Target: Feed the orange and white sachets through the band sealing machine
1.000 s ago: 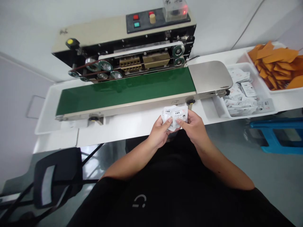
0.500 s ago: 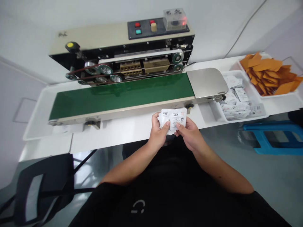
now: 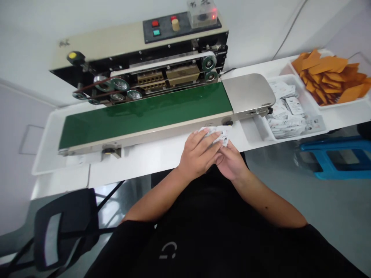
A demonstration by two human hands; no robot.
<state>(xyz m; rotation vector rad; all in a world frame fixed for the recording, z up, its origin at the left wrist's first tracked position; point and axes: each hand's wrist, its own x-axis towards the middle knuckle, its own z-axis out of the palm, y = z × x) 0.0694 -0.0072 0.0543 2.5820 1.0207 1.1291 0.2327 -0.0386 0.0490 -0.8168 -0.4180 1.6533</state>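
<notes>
White printed sachets (image 3: 224, 132) are held in front of my body, just over the front edge of the table. My left hand (image 3: 194, 154) lies across their front, its fingers stretched over the print and its thumb hidden. From below and the right, my right hand (image 3: 232, 162) grips them by the lower right part, palm turned up. The fingers cover most of the sachets, so how many there are cannot be seen. Behind them runs the conveyor of a band sealing machine, with its green belt (image 3: 145, 112) and metal end plate (image 3: 247, 92).
The sealer's body (image 3: 127, 42) has belts, rollers and a control panel (image 3: 165, 29). At right stand a white bin (image 3: 268, 135) of similar sachets and a tray of orange packets (image 3: 330, 77). A blue stool (image 3: 319, 158) and a black chair (image 3: 66, 227) flank me.
My left hand has shifted from pinching the sachets' left edge to lying across their front, hiding most of the print. My right hand has turned more palm-up. The view has shifted slightly.
</notes>
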